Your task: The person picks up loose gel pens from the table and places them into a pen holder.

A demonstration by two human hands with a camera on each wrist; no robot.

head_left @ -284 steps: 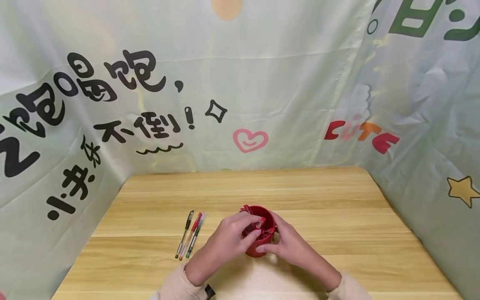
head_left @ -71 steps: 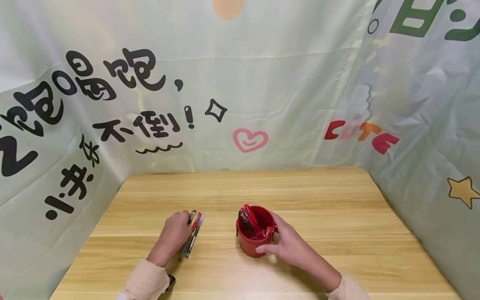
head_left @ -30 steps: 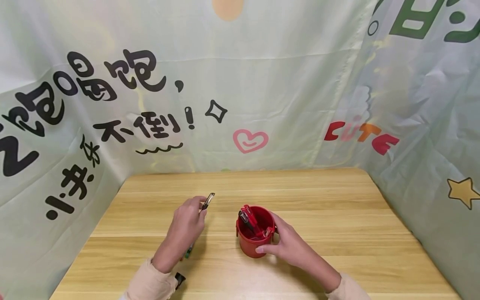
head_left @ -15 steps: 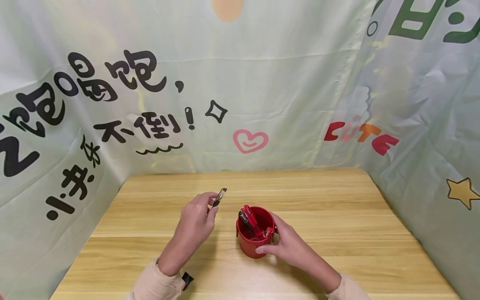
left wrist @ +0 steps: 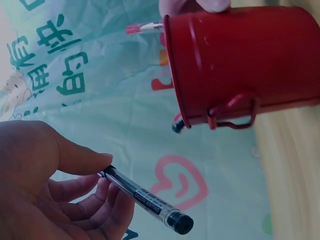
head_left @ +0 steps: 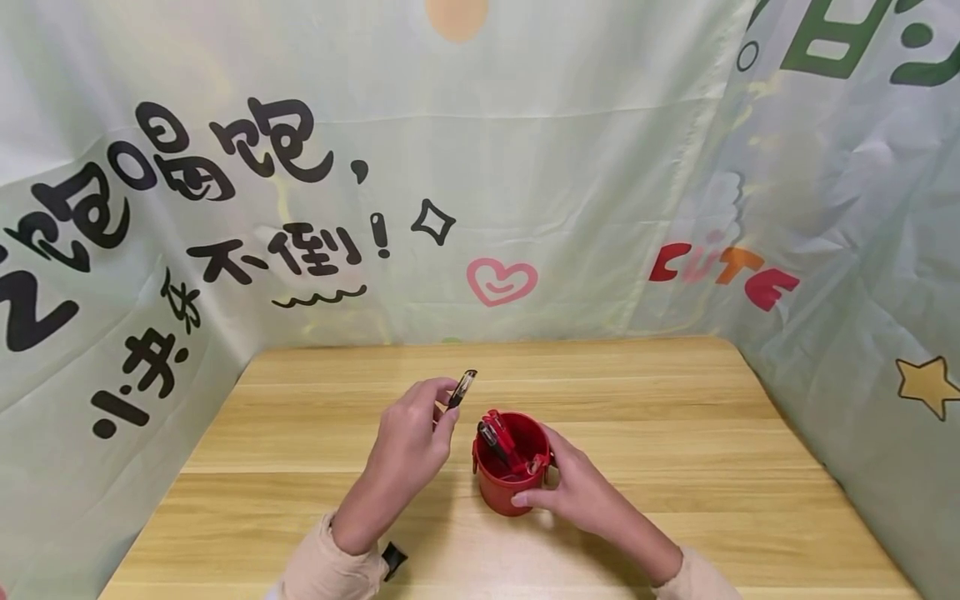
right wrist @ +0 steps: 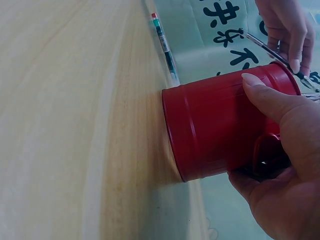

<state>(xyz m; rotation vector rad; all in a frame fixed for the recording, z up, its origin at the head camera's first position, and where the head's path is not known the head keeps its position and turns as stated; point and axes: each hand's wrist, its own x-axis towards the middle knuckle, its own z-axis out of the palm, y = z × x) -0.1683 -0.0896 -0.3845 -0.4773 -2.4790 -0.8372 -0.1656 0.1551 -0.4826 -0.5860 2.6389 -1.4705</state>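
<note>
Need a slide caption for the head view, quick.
Left hand pinching a black-and-clear pen near a red bucket of pens, gripped by the right hand on a wooden table.

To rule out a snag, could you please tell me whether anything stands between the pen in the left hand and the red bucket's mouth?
Nothing visible stands between the held pen and the red bucket. Within its mouth, a black-capped pen and a red pen lean toward the left, partly occupying that side.

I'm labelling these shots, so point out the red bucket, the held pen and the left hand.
Red bucket point(right wrist: 215, 127), right wrist view: side wall.
Held pen point(left wrist: 145, 198), left wrist view: barrel.
Left hand point(head_left: 411, 429), head view: its back.
</note>
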